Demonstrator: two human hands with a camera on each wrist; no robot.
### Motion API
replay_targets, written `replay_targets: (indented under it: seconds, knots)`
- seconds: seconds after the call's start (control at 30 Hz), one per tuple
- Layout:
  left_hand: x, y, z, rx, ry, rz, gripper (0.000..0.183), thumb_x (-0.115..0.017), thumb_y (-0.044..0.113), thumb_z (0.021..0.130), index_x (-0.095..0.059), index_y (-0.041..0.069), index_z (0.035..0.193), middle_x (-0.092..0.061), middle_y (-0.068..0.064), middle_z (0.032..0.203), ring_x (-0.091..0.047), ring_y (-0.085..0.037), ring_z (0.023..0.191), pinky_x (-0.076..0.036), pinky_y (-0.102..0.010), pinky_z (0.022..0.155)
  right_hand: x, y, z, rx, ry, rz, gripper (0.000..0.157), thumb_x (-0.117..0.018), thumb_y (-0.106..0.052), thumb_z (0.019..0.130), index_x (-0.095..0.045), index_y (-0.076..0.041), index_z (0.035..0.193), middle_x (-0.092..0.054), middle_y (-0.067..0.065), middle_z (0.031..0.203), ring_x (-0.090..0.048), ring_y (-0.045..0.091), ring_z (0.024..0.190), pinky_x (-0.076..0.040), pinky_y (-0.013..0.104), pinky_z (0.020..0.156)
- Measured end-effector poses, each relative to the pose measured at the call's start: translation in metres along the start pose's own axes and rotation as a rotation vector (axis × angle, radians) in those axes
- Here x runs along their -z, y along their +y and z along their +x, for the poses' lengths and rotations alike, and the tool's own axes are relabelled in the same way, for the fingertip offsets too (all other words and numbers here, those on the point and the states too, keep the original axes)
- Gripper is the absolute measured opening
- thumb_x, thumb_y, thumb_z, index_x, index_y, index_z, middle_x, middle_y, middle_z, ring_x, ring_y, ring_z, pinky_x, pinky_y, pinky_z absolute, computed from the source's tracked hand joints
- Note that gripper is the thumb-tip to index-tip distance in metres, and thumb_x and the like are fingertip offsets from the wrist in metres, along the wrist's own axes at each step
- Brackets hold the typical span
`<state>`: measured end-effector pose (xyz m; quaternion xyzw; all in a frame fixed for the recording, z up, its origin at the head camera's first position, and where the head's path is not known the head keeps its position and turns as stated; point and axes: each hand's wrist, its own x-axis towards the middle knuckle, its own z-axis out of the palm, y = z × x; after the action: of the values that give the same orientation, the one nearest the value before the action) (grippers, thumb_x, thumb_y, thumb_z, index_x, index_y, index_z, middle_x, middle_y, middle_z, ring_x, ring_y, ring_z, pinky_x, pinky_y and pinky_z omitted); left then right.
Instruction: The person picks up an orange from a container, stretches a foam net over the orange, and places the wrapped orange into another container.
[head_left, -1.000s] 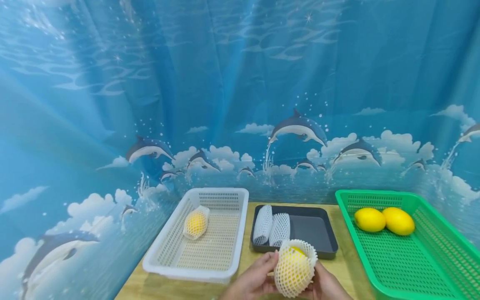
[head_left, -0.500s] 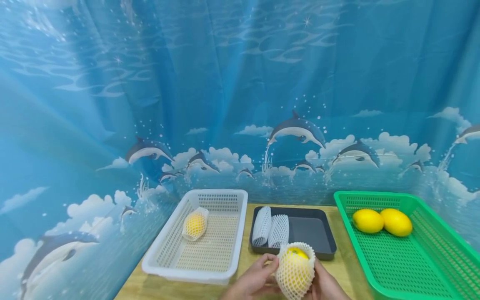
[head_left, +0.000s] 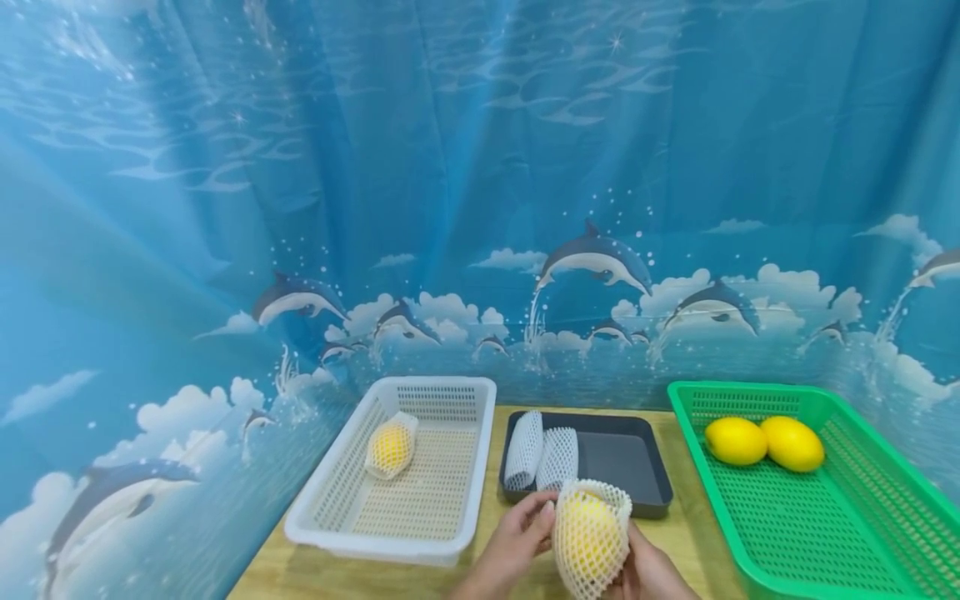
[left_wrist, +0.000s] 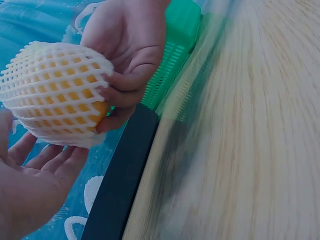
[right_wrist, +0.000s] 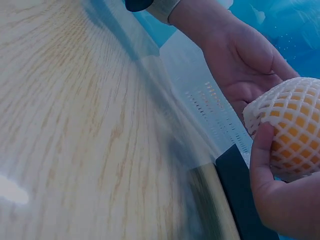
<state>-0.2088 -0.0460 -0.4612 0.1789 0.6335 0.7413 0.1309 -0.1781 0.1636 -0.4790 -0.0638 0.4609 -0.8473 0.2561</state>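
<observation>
A yellow oval fruit (head_left: 592,533), covered by a white foam net, is held up in front of the dark tray. My right hand (head_left: 647,571) grips it from the right and below, fingers curled round its lower end in the left wrist view. On the other side is my left hand (head_left: 517,537), its thumb and fingertips on the net's left edge in the head view. From beneath, in the left wrist view, that hand's fingers (left_wrist: 50,162) touch the foam net (left_wrist: 60,95). The net's rim stands around the fruit's upper end.
The dark tray (head_left: 622,462) holds two white foam nets (head_left: 558,458). At left, a white basket (head_left: 457,542) contains a netted yellow fruit (head_left: 392,447). The green basket (head_left: 795,521) at right has two bare yellow fruits (head_left: 793,443). A dolphin-print curtain (head_left: 480,208) hangs behind.
My left fingers have shifted up along the net's left edge. The net's rim rises higher around the fruit's top than half a second ago. My right hand keeps its grip.
</observation>
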Motion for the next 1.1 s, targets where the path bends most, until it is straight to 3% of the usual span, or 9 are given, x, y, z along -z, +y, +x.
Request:
replay_targets:
  seconds: [0.13,0.3,0.4,0.67,0.77,0.87,0.97,1.1]
  knots:
    - [0.0001,0.0039,0.0009,0.018,-0.038,0.045,0.048,-0.055,0.026,0.1,-0.045,-0.003,0.137,-0.06,-0.014,0.124,-0.06,-0.023,0.11,-0.052,-0.038,0.093,-0.0012,-0.0018,0.0022,0.023,0.051,-0.052,0.054,-0.025,-0.055,0.102,-0.053,-0.017,0.128,-0.065,0.003,0.112,-0.063,0.019,0.105,-0.051,0.041,0.094]
    - [0.0004,0.0041,-0.0002,-0.047,-0.127,0.145,0.063,-0.068,0.024,0.092,-0.038,0.0,0.142,-0.053,-0.018,0.134,-0.057,-0.029,0.118,-0.051,-0.033,0.094,-0.0012,-0.0026,0.0026,0.022,0.012,-0.051,0.056,-0.021,-0.053,0.104,-0.054,-0.016,0.129,-0.066,0.004,0.114,-0.063,0.021,0.106,-0.051,0.043,0.095]
    - [-0.0001,0.002,-0.0006,-0.049,-0.143,0.156,0.074,-0.074,0.024,0.087,-0.034,0.001,0.144,-0.052,-0.017,0.136,-0.057,-0.026,0.119,-0.052,-0.03,0.093,-0.0008,-0.0026,0.0023,0.012,-0.017,-0.038,0.059,-0.02,-0.056,0.102,-0.051,-0.014,0.131,-0.066,0.006,0.114,-0.064,0.022,0.106,-0.05,0.043,0.097]
    - [0.0002,-0.0009,0.0013,0.018,-0.124,0.152,0.083,-0.077,0.027,0.084,-0.029,0.003,0.147,-0.057,-0.011,0.125,-0.06,-0.021,0.111,-0.054,-0.033,0.09,-0.0013,-0.0053,0.0027,-0.043,-0.006,-0.084,0.088,-0.016,-0.065,0.098,-0.01,0.007,0.149,-0.063,0.014,0.114,-0.062,0.026,0.111,-0.046,0.046,0.101]
    - [0.0002,-0.0016,0.0018,0.045,-0.094,0.143,0.081,-0.076,0.021,0.085,-0.028,0.002,0.148,-0.062,-0.012,0.118,-0.062,-0.023,0.107,-0.055,-0.035,0.088,-0.0013,-0.0068,0.0023,-0.072,-0.001,-0.098,0.091,-0.014,-0.065,0.097,-0.006,0.01,0.147,-0.062,0.014,0.114,-0.062,0.026,0.11,-0.047,0.046,0.1]
    - [-0.0005,-0.0018,0.0011,0.065,-0.049,0.112,0.079,-0.073,0.017,0.087,-0.026,0.0,0.148,-0.065,-0.012,0.112,-0.064,-0.024,0.102,-0.056,-0.038,0.086,-0.0024,-0.008,0.0022,-0.103,0.019,-0.117,0.091,-0.015,-0.067,0.097,-0.009,0.01,0.145,-0.064,0.012,0.11,-0.064,0.024,0.105,-0.051,0.04,0.096]
    - [-0.0015,-0.0016,0.0002,0.092,-0.01,0.06,0.074,-0.069,0.018,0.09,-0.027,-0.002,0.148,-0.066,-0.012,0.107,-0.065,-0.023,0.096,-0.056,-0.039,0.084,-0.0039,-0.0087,0.0011,-0.131,0.043,-0.171,0.087,-0.015,-0.069,0.096,-0.021,0.004,0.144,-0.066,0.007,0.102,-0.067,0.02,0.094,-0.055,0.035,0.088]
    - [-0.0025,-0.0022,-0.0001,0.14,0.022,-0.045,0.069,-0.064,0.022,0.094,-0.027,-0.003,0.147,-0.066,-0.01,0.102,-0.065,-0.019,0.09,-0.057,-0.035,0.081,-0.0067,-0.0081,-0.0007,-0.137,0.113,-0.274,0.085,-0.021,-0.071,0.095,-0.035,0.001,0.138,-0.067,0.006,0.095,-0.066,0.018,0.08,-0.055,0.036,0.079]
